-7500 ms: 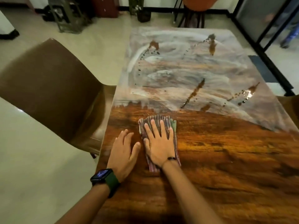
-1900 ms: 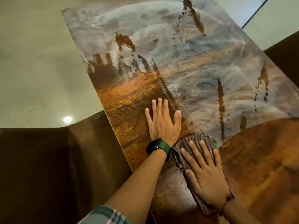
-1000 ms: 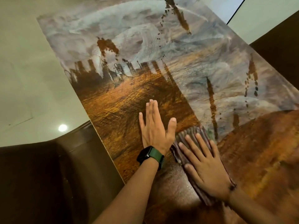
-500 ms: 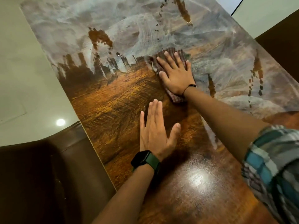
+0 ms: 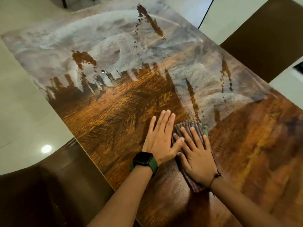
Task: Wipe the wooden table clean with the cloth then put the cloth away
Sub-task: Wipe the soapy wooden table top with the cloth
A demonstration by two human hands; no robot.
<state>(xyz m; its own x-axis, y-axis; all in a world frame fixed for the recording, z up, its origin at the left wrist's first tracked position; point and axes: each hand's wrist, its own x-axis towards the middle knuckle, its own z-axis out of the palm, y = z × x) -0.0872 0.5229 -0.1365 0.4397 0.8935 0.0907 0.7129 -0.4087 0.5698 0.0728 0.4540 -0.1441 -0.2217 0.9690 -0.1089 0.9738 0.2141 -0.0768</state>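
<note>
Cloth of striped, ribbed fabric point(image 5: 191, 126) is pressed flat under the open, spread right hand point(image 5: 196, 154) on the brown wooden surface point(image 5: 114, 115), with the left hand point(image 5: 161, 138) laid flat, empty, beside it.

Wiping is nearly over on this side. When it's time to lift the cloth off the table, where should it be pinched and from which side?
Pinch the far edge of the cloth, the ridged strip showing past the right hand fingertips. It lies flat on the wooden table under that palm, so only this edge and the near corner are free. Come from the far right, since the left hand crowds its left side.
</note>
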